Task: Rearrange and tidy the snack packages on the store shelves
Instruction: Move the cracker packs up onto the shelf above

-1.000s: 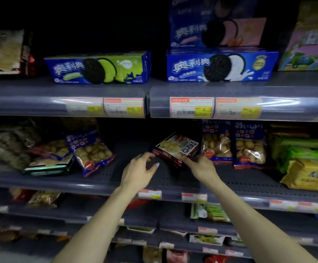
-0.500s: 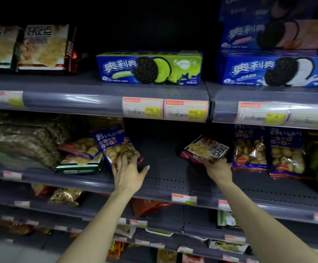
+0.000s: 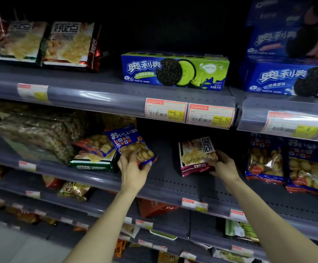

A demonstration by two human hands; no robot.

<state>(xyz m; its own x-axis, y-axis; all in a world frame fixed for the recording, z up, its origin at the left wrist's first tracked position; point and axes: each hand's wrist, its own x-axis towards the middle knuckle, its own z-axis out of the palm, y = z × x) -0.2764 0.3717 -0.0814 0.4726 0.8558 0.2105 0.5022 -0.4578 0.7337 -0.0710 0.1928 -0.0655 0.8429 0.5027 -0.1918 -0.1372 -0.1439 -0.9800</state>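
A: What are the hands holding?

B: The left hand [image 3: 133,170] is gripping a blue crinkly plastic biscuit bag [image 3: 130,147] just above it; the right hand [image 3: 223,167] is pinching a maroon-edged foil snack pouch [image 3: 196,155] at its left.

A: Handling?

B: Probably light, slippery, crushable; edges are looking safest.

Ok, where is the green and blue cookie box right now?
In the head view, the green and blue cookie box lies lengthwise on the upper shelf, centre frame, above two price tags, with chip bags to its left and blue cookie boxes to its right.
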